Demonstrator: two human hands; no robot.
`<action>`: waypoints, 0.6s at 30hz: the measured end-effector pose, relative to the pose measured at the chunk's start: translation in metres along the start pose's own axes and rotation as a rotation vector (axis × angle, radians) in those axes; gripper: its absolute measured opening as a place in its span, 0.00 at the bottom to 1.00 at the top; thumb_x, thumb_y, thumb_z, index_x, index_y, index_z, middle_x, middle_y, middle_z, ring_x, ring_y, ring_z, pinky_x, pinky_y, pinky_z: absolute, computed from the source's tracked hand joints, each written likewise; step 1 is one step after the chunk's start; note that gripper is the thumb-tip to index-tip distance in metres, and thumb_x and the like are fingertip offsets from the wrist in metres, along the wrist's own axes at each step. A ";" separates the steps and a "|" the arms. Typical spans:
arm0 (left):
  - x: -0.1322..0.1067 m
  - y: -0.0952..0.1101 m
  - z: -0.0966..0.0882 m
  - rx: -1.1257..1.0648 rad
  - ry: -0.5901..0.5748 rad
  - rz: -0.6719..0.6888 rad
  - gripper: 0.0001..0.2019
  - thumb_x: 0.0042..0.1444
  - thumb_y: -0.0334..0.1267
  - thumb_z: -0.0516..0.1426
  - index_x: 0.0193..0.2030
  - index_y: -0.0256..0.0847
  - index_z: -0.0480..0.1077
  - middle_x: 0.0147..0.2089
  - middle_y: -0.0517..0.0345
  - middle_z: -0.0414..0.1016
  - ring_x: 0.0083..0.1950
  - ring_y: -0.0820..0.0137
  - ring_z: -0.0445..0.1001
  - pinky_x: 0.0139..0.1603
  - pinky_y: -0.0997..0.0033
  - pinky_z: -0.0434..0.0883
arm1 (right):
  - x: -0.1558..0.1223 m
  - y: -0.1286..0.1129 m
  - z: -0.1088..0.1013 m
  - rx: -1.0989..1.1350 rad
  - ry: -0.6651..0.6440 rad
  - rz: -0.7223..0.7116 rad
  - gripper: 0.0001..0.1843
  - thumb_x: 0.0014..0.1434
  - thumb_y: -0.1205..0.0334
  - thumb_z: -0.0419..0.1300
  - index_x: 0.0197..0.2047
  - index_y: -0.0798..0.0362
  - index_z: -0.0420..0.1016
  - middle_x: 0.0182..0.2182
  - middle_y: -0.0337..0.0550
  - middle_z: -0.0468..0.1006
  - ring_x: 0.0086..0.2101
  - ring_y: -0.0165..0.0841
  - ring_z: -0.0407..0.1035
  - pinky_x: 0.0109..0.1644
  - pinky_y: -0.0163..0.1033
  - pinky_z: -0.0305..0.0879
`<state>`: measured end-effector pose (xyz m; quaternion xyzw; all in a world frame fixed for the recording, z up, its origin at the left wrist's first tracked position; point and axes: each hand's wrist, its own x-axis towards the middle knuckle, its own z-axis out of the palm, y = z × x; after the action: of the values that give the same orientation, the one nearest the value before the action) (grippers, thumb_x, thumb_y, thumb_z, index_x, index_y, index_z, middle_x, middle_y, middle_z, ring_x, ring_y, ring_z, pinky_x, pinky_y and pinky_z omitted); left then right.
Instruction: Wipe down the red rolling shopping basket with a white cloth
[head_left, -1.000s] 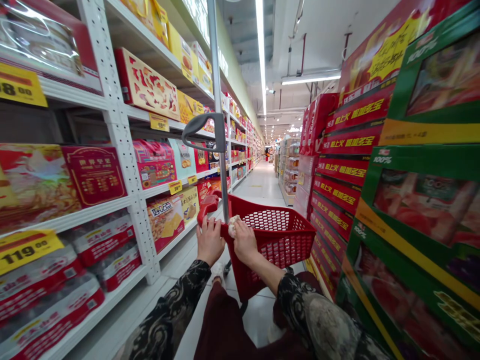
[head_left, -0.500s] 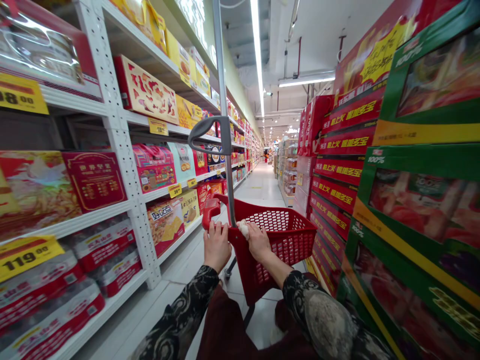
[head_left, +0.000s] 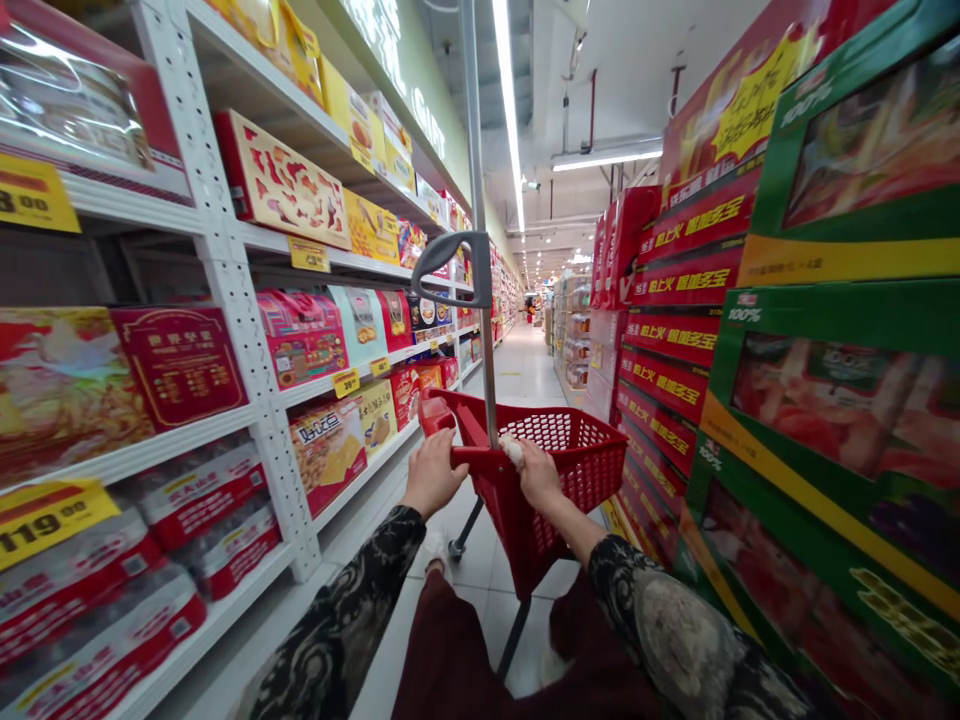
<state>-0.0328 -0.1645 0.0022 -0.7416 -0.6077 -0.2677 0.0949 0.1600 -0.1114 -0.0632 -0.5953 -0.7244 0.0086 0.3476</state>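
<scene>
A red plastic shopping cart (head_left: 570, 470) rolls ahead of me in a supermarket aisle. My left hand (head_left: 433, 474) is closed around its red handle bar on the left side. My right hand (head_left: 538, 472) grips the same bar on the right, with a small crumpled white tissue (head_left: 513, 451) pressed against the bar. A grey metal pole (head_left: 480, 220) with a hook-shaped grip rises from the cart between my hands. The basket looks empty inside.
White shelves (head_left: 225, 260) packed with red and yellow gift boxes and yellow price tags line the left. Stacked red and green cartons (head_left: 810, 330) crowd the right side close to the cart. The tiled aisle floor (head_left: 525, 365) runs straight ahead.
The cart and both hands have shifted forward and to the right in view as I walk along the aisle. Both hands keep the same grip.
</scene>
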 end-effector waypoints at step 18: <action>-0.001 0.005 0.004 0.059 0.030 0.021 0.18 0.51 0.37 0.57 0.50 0.44 0.66 0.58 0.53 0.67 0.61 0.62 0.60 0.55 0.59 0.60 | -0.005 -0.027 -0.007 0.120 0.097 -0.050 0.26 0.56 0.73 0.45 0.57 0.51 0.65 0.51 0.45 0.71 0.52 0.34 0.63 0.56 0.38 0.57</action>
<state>-0.0273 -0.1644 -0.0007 -0.7407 -0.6061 -0.2596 0.1287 0.1407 -0.1261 -0.0491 -0.5548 -0.7195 0.0143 0.4174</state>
